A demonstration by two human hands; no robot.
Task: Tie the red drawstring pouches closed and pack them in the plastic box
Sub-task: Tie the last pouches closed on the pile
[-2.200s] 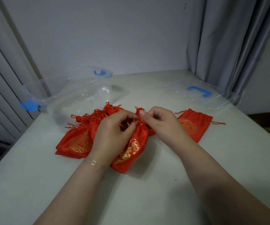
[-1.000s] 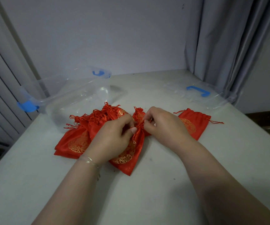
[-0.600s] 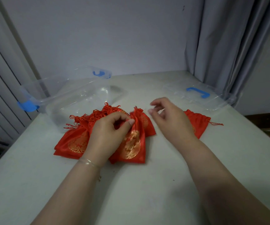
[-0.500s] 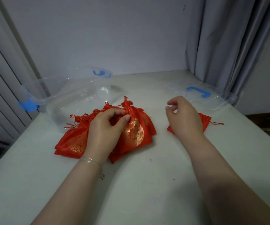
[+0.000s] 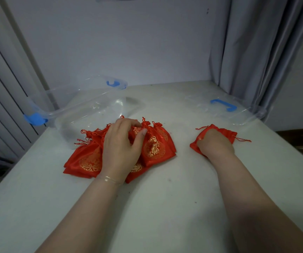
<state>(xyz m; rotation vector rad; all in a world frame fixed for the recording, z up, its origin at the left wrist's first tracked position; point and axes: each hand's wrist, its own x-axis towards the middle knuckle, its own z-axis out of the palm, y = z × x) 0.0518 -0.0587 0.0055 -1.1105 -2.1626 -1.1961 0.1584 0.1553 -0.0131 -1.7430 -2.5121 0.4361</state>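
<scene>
Head view looks down on our two bare forearms over a white table (image 5: 165, 207); grey wall behind, curtain (image 5: 256, 52) at the right, pale slats (image 5: 4, 92) at the left.

Largest on the table is the clear box (image 5: 85, 114), far left, open-topped, with a blue latch (image 5: 34, 119) at its near-left end and another at the far end; we see no pouch inside it; its lid (image 5: 225, 111), with a blue handle, lies flat at far right, well apart from the box.

Next comes the pile (image 5: 90, 157) of red pouches with gold prints, spread just in front of the box and touching its near wall; knotted cords bunch at their tops; the rightmost pouch (image 5: 156, 145) of the pile lies with its neck gathered and its gold print facing up.

Our left hand (image 5: 121, 148) rests palm down on the pile; its fingers curl over the cords, and the thumb (image 5: 140, 136) presses the gathered pouch near its neck; so we grasp that pouch loosely rather than clench it.

Apart to the right lies a single pouch (image 5: 225, 133), mouth slack, cords trailing right; our right hand (image 5: 215, 145) sits on its near end, fingers curled under and hidden; the cloth bunches at the knuckles, so we take it as gripped, though the fingertips cannot be seen.

A thin bracelet (image 5: 110, 179) circles our left wrist.
</scene>
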